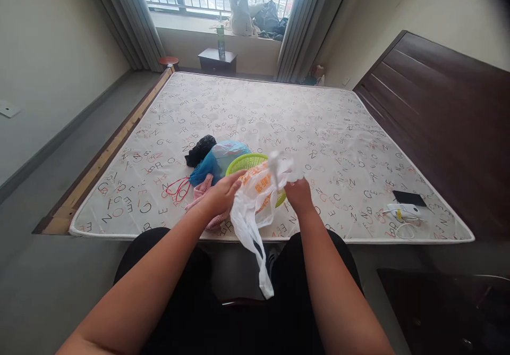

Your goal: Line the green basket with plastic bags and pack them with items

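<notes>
Between my two hands hangs a white plastic bag (247,211) with orange printing, its handles drooping past the mattress edge. My left hand (225,191) grips the bag's left side, fingers and thumb closed on it. At the bag's upper right, my right hand (298,193) is closed around a bunched part of it. Behind the bag, partly hidden, sits a green plastic basket (243,161). Left of the basket lie a blue plastic bag (211,163) with red drawstrings (179,187), a black plastic bag (201,150) and a pink cloth (199,193).
The lettered mattress (279,116) spreads before my knees. On its right lie a black phone (409,198) and a white power strip or charger (406,210) with a cable. Beyond are a small nightstand (217,60) with a bottle (220,41) and a wooden headboard (442,89).
</notes>
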`<state>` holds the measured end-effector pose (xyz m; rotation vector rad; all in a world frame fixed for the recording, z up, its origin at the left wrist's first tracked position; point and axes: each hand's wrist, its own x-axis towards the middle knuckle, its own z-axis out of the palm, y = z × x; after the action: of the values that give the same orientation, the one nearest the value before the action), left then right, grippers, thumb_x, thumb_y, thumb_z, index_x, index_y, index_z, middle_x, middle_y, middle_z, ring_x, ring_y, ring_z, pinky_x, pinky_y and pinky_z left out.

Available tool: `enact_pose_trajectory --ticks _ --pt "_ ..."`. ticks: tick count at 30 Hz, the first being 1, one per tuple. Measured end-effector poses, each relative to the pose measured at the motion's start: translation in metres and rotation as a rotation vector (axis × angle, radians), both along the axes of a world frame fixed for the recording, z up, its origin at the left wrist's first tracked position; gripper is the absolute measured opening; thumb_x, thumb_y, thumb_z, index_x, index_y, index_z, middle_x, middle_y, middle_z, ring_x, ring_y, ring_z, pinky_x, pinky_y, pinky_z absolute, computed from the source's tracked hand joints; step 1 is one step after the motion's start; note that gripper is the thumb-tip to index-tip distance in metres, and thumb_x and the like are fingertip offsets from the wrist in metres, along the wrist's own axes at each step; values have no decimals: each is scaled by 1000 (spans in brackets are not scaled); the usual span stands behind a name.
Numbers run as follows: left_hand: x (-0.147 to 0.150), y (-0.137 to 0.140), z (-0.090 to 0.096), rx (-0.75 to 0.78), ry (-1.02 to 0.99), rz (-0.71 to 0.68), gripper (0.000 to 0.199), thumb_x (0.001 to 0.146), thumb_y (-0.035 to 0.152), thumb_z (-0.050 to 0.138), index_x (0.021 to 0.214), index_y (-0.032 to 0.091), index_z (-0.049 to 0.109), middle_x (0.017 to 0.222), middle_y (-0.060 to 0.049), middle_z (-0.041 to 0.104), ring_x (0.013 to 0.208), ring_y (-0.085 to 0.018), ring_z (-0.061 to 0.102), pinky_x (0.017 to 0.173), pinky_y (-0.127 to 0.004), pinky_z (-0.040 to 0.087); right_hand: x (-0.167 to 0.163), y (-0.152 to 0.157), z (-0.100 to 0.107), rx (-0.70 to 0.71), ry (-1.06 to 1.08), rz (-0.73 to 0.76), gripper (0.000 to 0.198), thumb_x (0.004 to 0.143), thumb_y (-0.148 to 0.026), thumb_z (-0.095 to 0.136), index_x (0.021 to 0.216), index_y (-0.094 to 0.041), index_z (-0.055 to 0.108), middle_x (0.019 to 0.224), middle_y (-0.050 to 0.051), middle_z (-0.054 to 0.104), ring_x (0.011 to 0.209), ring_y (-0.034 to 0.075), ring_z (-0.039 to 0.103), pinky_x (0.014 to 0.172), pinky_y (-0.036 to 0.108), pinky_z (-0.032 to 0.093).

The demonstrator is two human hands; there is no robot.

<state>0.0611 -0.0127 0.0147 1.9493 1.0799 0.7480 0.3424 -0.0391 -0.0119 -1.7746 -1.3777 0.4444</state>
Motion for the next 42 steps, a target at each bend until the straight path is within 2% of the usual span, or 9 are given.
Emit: enact_pose_trajectory --ticks 3,7,12,15,19,22,27,35,42 --pt "12 -9 -3 79 213 -120 45 106 39 41 144 25 61 147 -8 64 140 -29 55 123 -52 34 -12 -2 -2 -67 -47 74 37 85 -36 59 118 -20 63 107 12 73 97 30 67 85 43 55" --pt "15 -5 -10 145 279 -127 41 106 35 41 133 19 67 136 -12 70 131 -30 62 119 -55 38 -13 2 -9 -165 -152 32 27 86 -34 50 105 -20 63 100 13 70 94 30 64 89 46 54" --pt "3 8 -15 163 163 62 42 93 10 46 129 17 67 124 -11 73 117 -23 68 108 -40 51 -6 10 -17 19 -167 -111 44 84 -32 52 124 -15 58 133 20 60 130 33 53 113 52 43" --pt "-6 10 -16 170 216 -27 59 80 0 48 133 19 67 128 -9 71 117 -22 67 107 -38 52 -4 12 -18 89 -124 -178 50 83 -30 52 130 -16 55 138 19 57 133 32 51 115 53 41" --pt "-11 9 -22 196 268 -183 74 74 -2 51 142 27 63 141 -6 65 133 -25 58 114 -40 47 -4 13 -17 49 -40 -243 43 82 -30 53 123 -17 57 127 16 62 122 32 57 107 54 47" --pt "-8 9 -27 188 286 -190 56 80 7 58 131 26 69 132 -6 69 126 -25 63 111 -41 50 -6 13 -14 76 -38 -272 41 84 -31 53 123 -18 56 126 16 61 122 32 57 107 55 47" --pt "-1 12 -21 159 291 -100 28 90 16 56 112 20 73 115 -7 75 111 -24 69 103 -38 53 -10 9 -8 246 -22 -280 50 89 -38 58 136 -20 52 137 16 58 130 32 54 111 58 43" --pt "2 14 -12 156 295 34 24 88 12 57 104 20 72 111 -6 76 105 -23 70 96 -35 54 -19 -5 5 516 -5 -45 40 100 -32 46 139 -29 54 146 9 57 140 27 52 114 57 44" --pt "6 16 -19 169 246 10 26 85 8 58 104 20 72 111 -6 75 105 -22 70 98 -35 54 -24 -6 10 531 -184 108 45 103 -39 43 146 -30 50 156 10 47 152 31 37 123 65 31"
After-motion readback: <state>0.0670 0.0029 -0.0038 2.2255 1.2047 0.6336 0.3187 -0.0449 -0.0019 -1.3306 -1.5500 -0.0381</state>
